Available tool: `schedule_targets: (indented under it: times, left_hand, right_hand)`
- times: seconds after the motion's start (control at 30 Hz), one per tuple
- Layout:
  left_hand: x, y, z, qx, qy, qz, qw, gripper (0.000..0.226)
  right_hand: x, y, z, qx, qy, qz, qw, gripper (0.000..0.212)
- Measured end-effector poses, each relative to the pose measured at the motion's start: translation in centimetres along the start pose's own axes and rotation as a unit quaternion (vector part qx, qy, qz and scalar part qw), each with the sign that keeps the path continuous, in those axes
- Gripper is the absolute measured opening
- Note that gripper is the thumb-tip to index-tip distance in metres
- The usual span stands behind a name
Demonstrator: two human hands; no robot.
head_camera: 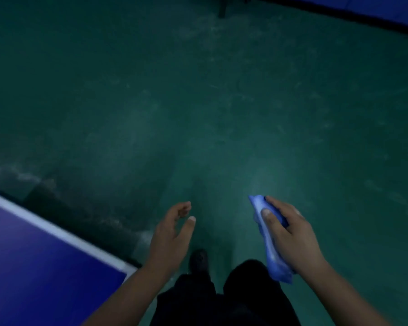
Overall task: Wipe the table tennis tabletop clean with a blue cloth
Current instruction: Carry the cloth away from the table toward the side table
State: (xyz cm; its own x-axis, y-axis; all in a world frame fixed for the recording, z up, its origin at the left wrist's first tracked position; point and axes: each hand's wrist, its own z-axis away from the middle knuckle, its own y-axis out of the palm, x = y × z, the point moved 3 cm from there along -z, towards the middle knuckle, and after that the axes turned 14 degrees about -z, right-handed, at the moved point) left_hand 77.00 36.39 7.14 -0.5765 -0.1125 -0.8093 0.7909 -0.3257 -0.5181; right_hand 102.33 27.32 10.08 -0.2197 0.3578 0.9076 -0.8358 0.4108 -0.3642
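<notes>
My right hand (pixel 290 236) grips a bunched blue cloth (pixel 272 255), thumb on top, with the cloth sticking out ahead of the fingers and below the wrist. It is over the floor, well right of the table. The corner of a blue table tennis tabletop (pixel 33 267) with a white edge line fills the lower left. My left hand (pixel 172 234) hangs just right of that corner with loosely curled fingers, holding nothing and not touching the table.
Dim green floor (pixel 198 102) with pale scuffs spreads ahead. A second blue table (pixel 386 10) with a dark edge crosses the top right corner, a dark leg near it. My dark trousers and a shoe (pixel 198 260) show at the bottom centre.
</notes>
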Motion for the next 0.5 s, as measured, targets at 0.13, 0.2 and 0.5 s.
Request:
schedule_targets:
  times: [0.13,0.2,0.5]
  left_hand:
    - [-6.5,1.0,-13.3,0.011,0.046,0.002,0.999,0.034]
    - [-8.9,2.4,-20.0,0.016,0.055,0.001,0.998,0.034]
    - [-20.3,6.6,-47.1,-0.029,0.041,0.015,0.999,0.024]
  right_hand:
    - [2.9,-1.3,-12.2,-0.034,0.007,-0.011,0.999,0.032]
    - [3.5,-1.6,-18.6,-0.045,0.018,-0.019,0.999,0.033]
    - [9.8,-2.5,-49.4,-0.029,0.010,-0.025,0.999,0.033]
